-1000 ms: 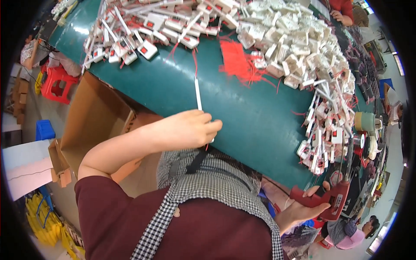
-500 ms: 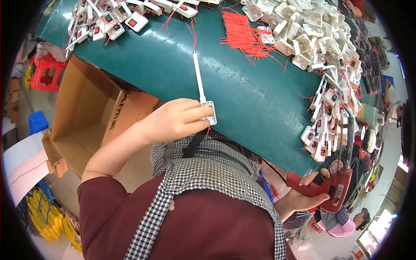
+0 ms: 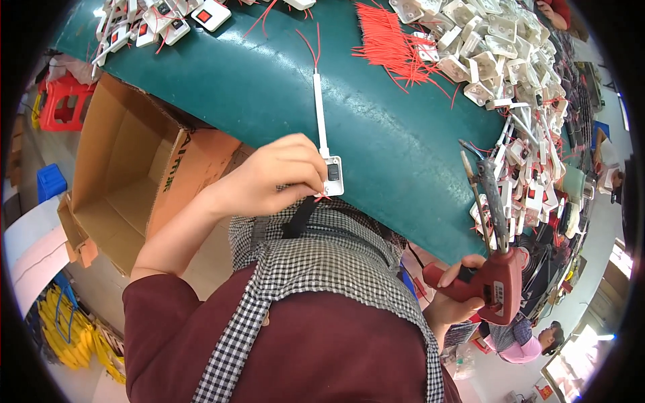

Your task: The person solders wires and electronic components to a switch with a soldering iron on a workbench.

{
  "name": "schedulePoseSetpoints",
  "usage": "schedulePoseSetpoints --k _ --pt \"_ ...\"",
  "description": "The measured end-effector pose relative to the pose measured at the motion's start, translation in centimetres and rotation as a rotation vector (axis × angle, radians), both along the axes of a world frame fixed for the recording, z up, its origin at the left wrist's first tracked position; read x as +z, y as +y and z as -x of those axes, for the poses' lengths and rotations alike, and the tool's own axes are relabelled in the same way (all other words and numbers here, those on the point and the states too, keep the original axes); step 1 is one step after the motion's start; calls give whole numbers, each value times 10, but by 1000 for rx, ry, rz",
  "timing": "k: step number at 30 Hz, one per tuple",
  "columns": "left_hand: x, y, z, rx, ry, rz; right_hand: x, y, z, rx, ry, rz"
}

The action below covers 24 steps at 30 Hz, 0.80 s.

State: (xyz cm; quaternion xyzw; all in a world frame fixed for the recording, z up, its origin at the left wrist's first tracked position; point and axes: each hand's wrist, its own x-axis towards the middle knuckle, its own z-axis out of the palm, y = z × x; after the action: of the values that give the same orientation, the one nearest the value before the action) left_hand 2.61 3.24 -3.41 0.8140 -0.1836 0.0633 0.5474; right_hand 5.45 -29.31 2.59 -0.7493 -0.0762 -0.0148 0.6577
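Observation:
My left hand (image 3: pixel 272 178) is at the table's near edge, its fingertips pinched on a short red wire (image 3: pixel 324 197) at the near end of a white switch housing (image 3: pixel 338 176). The housing lies open side up with a black switch inside. From its far end runs a slim white tube (image 3: pixel 319 111), and two thin red wires (image 3: pixel 316 50) come out of that. On the right, my right hand (image 3: pixel 457 299) grips a red pistol-shaped soldering gun (image 3: pixel 494 282) by its handle. The gun's metal tip and thin side tube point up over the table, apart from the housing.
A bundle of cut red wires (image 3: pixel 388 43) lies on the green table (image 3: pixel 403 148). Beside it is a heap of white housings (image 3: pixel 494 50). Wired switch pieces (image 3: pixel 517 174) are piled at right, others (image 3: pixel 151 23) at far left. A cardboard box (image 3: pixel 121 181) stands left of the table.
The soldering gun has moved left and its tip has come into the table's right side. My left fingers have shifted from over the housing to its near end, uncovering the black switch.

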Motion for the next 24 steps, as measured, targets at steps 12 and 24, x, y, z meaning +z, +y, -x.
schedulePoseSetpoints --k 12,24 --pt "3 5 -10 -164 49 -157 6 7 2 -93 46 150" --pt "2 16 -17 -195 230 163 3 3 6 -65 159 87"
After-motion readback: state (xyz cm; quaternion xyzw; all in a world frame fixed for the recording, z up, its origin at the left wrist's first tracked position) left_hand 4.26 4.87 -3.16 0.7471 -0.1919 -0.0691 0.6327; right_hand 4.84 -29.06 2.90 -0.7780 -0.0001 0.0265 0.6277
